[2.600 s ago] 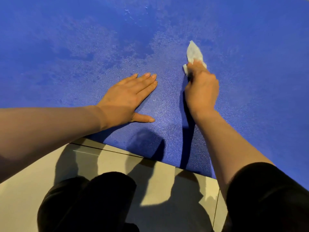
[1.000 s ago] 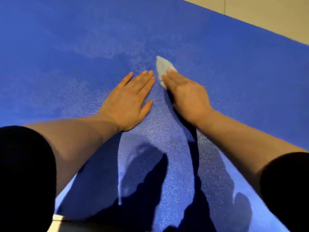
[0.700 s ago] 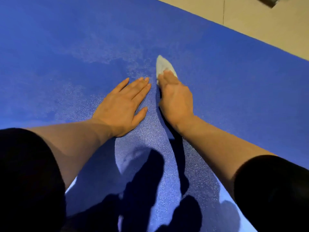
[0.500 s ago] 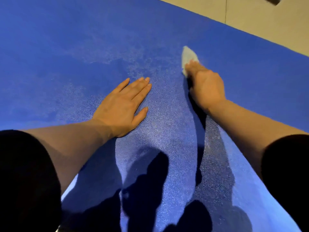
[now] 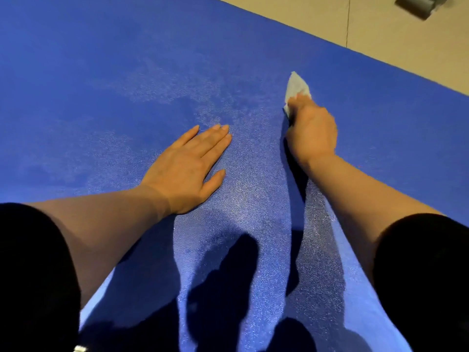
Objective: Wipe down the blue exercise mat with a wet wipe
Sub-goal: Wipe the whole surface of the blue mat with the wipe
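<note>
Blue mat (image 5: 101,72): left hand (image 5: 185,168) flat with fingers straight, steadying it; right hand (image 5: 313,130) pressing the wipe (image 5: 295,86) at far right, fingers curled over it for scrubbing.

Beige tiled floor (image 5: 396,29) — hard shadows

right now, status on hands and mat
Left hand flat on blue mat, open. Right hand pressing wet wipe to mat. Nothing in the way.
</note>
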